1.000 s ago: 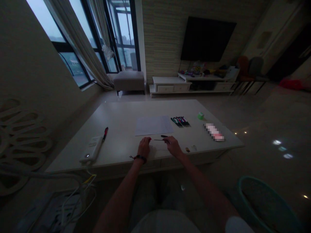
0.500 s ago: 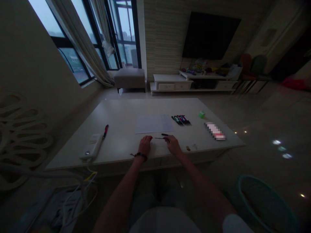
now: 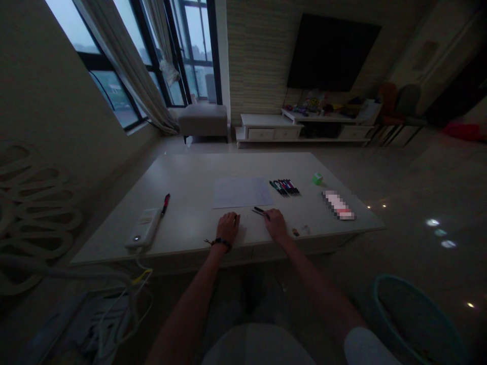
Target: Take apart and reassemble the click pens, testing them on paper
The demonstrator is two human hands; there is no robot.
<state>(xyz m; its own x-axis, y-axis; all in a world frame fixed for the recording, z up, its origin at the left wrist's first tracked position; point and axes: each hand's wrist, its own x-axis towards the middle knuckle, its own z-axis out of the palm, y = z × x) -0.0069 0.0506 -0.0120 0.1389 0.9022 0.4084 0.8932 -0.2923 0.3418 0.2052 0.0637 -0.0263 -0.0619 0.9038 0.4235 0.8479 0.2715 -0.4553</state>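
Two bare hands lie on the near edge of the pale table (image 3: 190, 177), low in the middle of the frame: the left hand (image 3: 228, 226) palm down with its fingers loosely curled, the right hand (image 3: 276, 224) a little apart, its fingertips (image 3: 269, 215) at two slim dark rods (image 3: 259, 211). The rods lie just below the lower right corner of a white sheet of paper (image 3: 241, 192), thin and hard-looking against the matte tabletop. Neither grip is clearly clamped on anything; whether either is closed, I cannot tell, since the dim light and small parts hide it. A black cord bracelet (image 3: 221, 243) circles the left wrist.

Farther up sits a tight row of pens (image 3: 284, 187), their glossy barrels side by side, with a small green cube (image 3: 317, 178) to the right and a blurred pink-and-white packet (image 3: 338, 205) beyond it. Left of the hands lie a red-and-black pen (image 3: 165, 204) and a white remote (image 3: 144, 228) — smooth, rounded plastic. Two tiny objects (image 3: 300, 231) sit near the right hand.
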